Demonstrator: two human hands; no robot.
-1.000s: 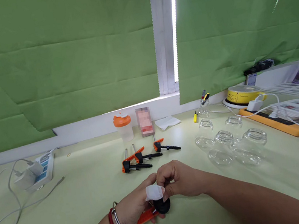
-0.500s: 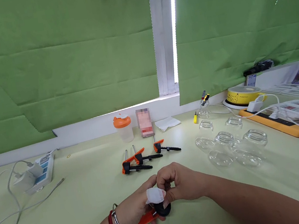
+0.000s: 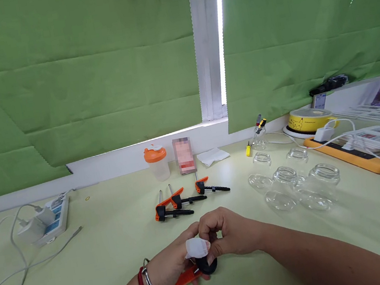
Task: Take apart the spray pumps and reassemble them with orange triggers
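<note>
My left hand (image 3: 174,263) is wrapped around an orange-and-black tool with a metal rod (image 3: 187,276), held low over the tabletop. White wrapping (image 3: 197,247) covers most of its thumb, leaving the tip bare. At the tool's right end is a round black part (image 3: 208,267). My right hand (image 3: 226,231) is closed, its thumb and fingertips pinching at that part; whether anything small sits between them is hidden. Beyond both hands lie three similar orange-and-black tools, a near one (image 3: 172,212), a middle one (image 3: 181,200) and a far one (image 3: 212,188).
Several clear glass jars (image 3: 286,182) stand to the right. Behind them, screwdrivers (image 3: 259,126) rest in a glass. An orange-lidded cup (image 3: 156,160) and folded white tissue (image 3: 213,156) are near the wall. Power strips lie left (image 3: 57,219) and right (image 3: 348,155), with loose cables.
</note>
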